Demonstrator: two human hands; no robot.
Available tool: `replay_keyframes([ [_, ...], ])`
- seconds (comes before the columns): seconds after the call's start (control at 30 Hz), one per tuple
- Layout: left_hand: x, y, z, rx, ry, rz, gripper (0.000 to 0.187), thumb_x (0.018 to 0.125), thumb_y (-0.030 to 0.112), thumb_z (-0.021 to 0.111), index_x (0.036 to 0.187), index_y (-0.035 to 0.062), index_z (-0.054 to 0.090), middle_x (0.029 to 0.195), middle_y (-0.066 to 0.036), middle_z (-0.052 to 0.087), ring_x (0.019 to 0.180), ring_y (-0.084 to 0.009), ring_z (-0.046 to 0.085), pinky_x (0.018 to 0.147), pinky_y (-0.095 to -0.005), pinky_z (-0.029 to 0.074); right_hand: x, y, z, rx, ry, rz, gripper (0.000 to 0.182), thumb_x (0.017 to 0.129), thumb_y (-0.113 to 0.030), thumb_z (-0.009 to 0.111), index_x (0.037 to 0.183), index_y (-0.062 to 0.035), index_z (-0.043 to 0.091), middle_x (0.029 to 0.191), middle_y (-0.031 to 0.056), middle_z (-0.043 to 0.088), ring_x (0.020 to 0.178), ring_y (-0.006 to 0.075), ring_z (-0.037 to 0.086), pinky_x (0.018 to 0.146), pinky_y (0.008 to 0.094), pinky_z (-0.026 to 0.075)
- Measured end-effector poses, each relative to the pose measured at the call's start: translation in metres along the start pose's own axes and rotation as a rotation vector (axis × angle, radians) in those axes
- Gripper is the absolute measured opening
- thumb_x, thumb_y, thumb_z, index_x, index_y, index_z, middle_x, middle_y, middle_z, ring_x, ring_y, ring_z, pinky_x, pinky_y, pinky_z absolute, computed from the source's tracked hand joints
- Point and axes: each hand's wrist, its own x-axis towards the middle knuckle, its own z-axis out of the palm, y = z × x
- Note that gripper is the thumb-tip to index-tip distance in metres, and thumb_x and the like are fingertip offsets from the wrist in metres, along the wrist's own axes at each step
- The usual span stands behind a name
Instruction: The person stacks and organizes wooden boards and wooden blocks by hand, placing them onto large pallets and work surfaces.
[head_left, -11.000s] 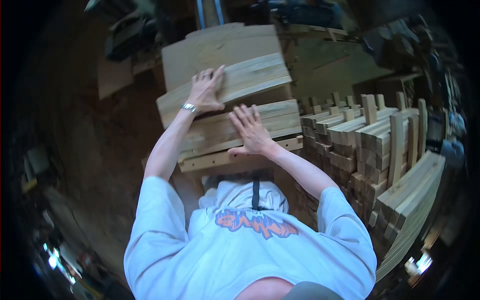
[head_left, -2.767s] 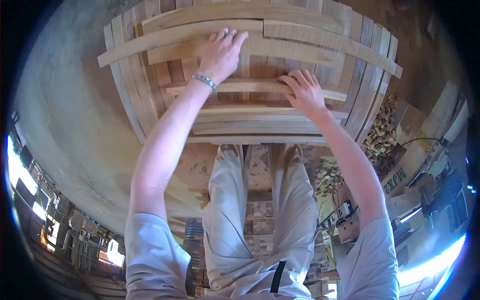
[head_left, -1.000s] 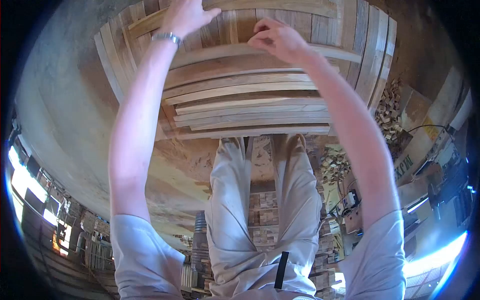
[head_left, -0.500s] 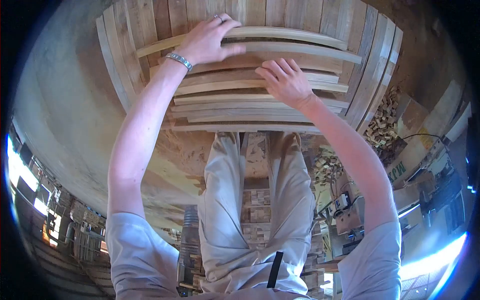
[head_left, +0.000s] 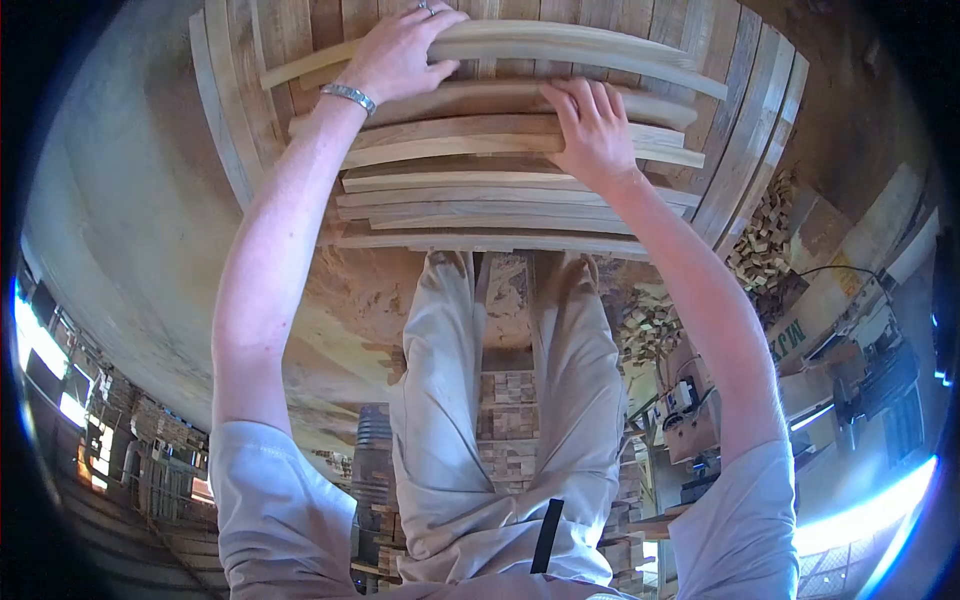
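Note:
Several long wooden strips (head_left: 520, 187) lie crosswise on a surface of wooden boards. My left hand (head_left: 395, 55), wearing a ring and a metal bracelet, grips the two farthest strips (head_left: 570, 42), fingers over the far edge and thumb at the near side. Those two strips lie against each other. My right hand (head_left: 597, 130) is on a darker wooden strip (head_left: 480, 99) nearer to me, its fingers curled over that strip's far edge. The palm is over the paler strips (head_left: 450, 147) in front of it. My fingertips on the far side are hidden.
The board surface (head_left: 735, 140) spreads out beneath the strips. Small wood offcuts (head_left: 765, 235) are heaped on the floor at right, near machinery (head_left: 865, 370) and a cable. My legs (head_left: 440, 360) are below the near strips.
The two farthest strips have come together, closing the gap between them. My left hand has moved slightly away and left. My right hand has moved farther out and right, onto the darker strip.

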Motion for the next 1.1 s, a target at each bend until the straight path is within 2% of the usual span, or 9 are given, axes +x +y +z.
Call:
replay_keyframes([
  [0.13,-0.013,-0.011,0.041,0.033,0.226,0.153,0.062,0.087,0.050,0.063,0.131,0.0083,0.055,0.134,-0.009,0.057,0.120,-0.0294,0.056,0.103,-0.0422,0.044,-0.009,0.001,0.005,-0.104,-0.032,-0.003,0.085,0.058,-0.016,0.079,0.137,-0.0117,0.047,0.134,0.0086,0.048,0.121,0.0286,0.047,0.103,0.0437,0.037],
  [0.23,-0.036,-0.004,0.061,0.116,0.397,0.173,0.059,0.085,0.043,0.069,0.130,0.0082,0.055,0.134,-0.010,0.056,0.123,-0.0289,0.052,0.107,-0.0420,0.039,0.016,-0.014,-0.002,-0.344,0.221,-0.073,0.088,0.060,-0.022,0.083,0.138,-0.0093,0.045,0.133,0.0125,0.045,0.123,0.0302,0.046,0.105,0.0480,0.035],
  [0.3,-0.072,0.025,0.067,-0.013,0.500,0.174,0.064,0.081,0.039,0.074,0.134,0.0105,0.051,0.137,-0.012,0.053,0.127,-0.0294,0.048,0.109,-0.0431,0.037,0.038,-0.023,-0.013,-0.294,-0.035,-0.052,0.102,0.058,-0.029,0.085,0.145,-0.0089,0.035,0.139,0.0126,0.042,0.128,0.0320,0.041,0.108,0.0518,0.031],
  [0.43,-0.129,0.088,0.139,0.014,0.119,0.194,0.098,0.071,0.036,0.081,0.151,0.0137,0.029,0.152,-0.019,0.032,0.137,-0.0399,0.035,0.115,-0.0529,0.027,0.054,-0.019,-0.010,-0.222,-0.234,-0.131,0.115,0.054,-0.039,0.087,0.148,-0.0069,0.028,0.135,0.0140,0.042,0.129,0.0306,0.039,0.110,0.0517,0.028],
  [0.53,-0.122,0.083,0.200,0.490,0.341,0.176,0.116,0.065,0.036,0.084,0.156,0.0154,0.016,0.155,-0.022,0.024,0.142,-0.0418,0.028,0.117,-0.0587,0.021,0.059,-0.021,-0.024,-0.221,-0.272,-0.116,0.119,0.051,-0.043,0.087,0.147,-0.0071,0.028,0.131,0.0143,0.044,0.126,0.0310,0.041,0.109,0.0501,0.029],
  [0.77,-0.107,0.083,0.194,0.209,0.044,0.078,0.097,0.071,0.018,0.068,0.155,0.0104,0.020,0.147,-0.026,0.034,0.139,-0.0431,0.030,0.114,-0.0591,0.023,0.012,-0.010,-0.085,0.093,-0.304,0.161,0.116,0.049,-0.042,0.087,0.143,-0.0031,0.032,0.130,0.0177,0.045,0.126,0.0351,0.042,0.109,0.0493,0.031],
  [0.83,-0.107,0.086,0.194,0.298,0.166,0.111,0.099,0.067,0.019,0.070,0.153,0.0094,0.023,0.145,-0.026,0.037,0.138,-0.0424,0.031,0.114,-0.0586,0.023,-0.017,-0.014,-0.112,0.147,-0.298,0.260,0.117,0.046,-0.040,0.086,0.143,-0.0017,0.031,0.128,0.0186,0.045,0.124,0.0366,0.043,0.107,0.0497,0.033],
  [1.0,-0.131,0.104,0.119,-0.019,-0.306,0.013,0.119,0.054,0.040,0.084,0.151,0.0040,0.025,0.148,-0.027,0.034,0.141,-0.0434,0.028,0.116,-0.0568,0.021,-0.115,-0.062,-0.226,0.317,-0.270,0.613,0.118,0.047,-0.036,0.085,0.143,0.0012,0.029,0.127,0.0216,0.045,0.124,0.0386,0.042,0.109,0.0501,0.032],
  [1.1,-0.191,0.084,0.111,-0.262,-0.325,-0.060,0.128,0.046,0.047,0.088,0.149,0.0025,0.026,0.148,-0.028,0.034,0.141,-0.0427,0.027,0.117,-0.0511,0.023,-0.208,-0.118,-0.294,0.245,-0.062,0.786,0.116,0.043,-0.034,0.082,0.142,-0.0008,0.032,0.121,0.0197,0.045,0.118,0.0381,0.043,0.105,0.0498,0.032],
])
